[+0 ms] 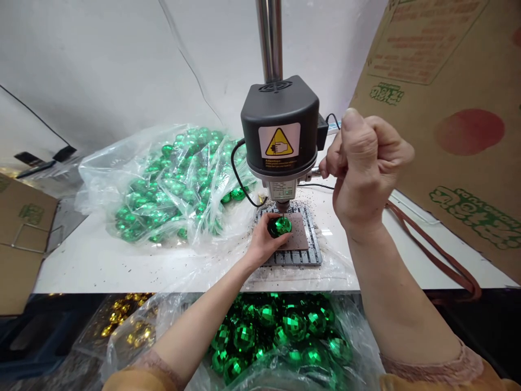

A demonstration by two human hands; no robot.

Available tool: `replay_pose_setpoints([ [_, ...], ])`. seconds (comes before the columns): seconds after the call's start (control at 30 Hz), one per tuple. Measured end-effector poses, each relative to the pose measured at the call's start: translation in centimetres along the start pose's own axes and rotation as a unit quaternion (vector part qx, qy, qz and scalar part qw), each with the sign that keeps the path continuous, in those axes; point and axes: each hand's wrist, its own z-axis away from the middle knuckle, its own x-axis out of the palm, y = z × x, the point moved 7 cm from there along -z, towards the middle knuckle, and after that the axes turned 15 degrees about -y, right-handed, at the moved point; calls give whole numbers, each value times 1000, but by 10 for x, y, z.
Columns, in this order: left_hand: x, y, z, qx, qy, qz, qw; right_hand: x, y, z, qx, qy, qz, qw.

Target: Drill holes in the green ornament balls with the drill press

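Note:
Under the drill bit of a small bench drill press (280,125), my left hand (264,241) grips a shiny green mirrored ball (284,224). The ball rests on a brown pad (299,233) on the slotted metal base (313,252). Thumb and fingers wrap the ball from the left and front. The thin bit comes down onto or just above its top; I cannot tell if it has entered. At the right of the black motor housing, my right hand (362,163) is closed in a fist around the feed lever, mostly hidden by the fingers.
A clear bag of green balls (175,184) lies on the white table (93,266) at left. Below the table edge sits an open bag of green balls (293,326), with gold balls (118,315) beside it. Cardboard boxes (459,179) flank both sides. Dark shavings litter the base.

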Motion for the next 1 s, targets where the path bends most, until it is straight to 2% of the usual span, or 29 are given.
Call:
replay_pose_setpoints([
  [0.17,5,-9,-4,-4,-7,35,999,0,-1,0,-8,-5,24,1000],
  [0.4,9,-18,-3,13,-6,58,998,-1,-5,1,-27,6,-53,998],
  [0.57,9,-19,-2,12,-8,53,998,-2,-3,16,-36,39,-14,998],
  [0.73,10,-20,-2,15,-10,41,999,-3,-3,31,-88,60,-60,993],
  [1.0,9,-19,-1,12,-8,58,998,-5,5,40,-75,78,-21,994],
])
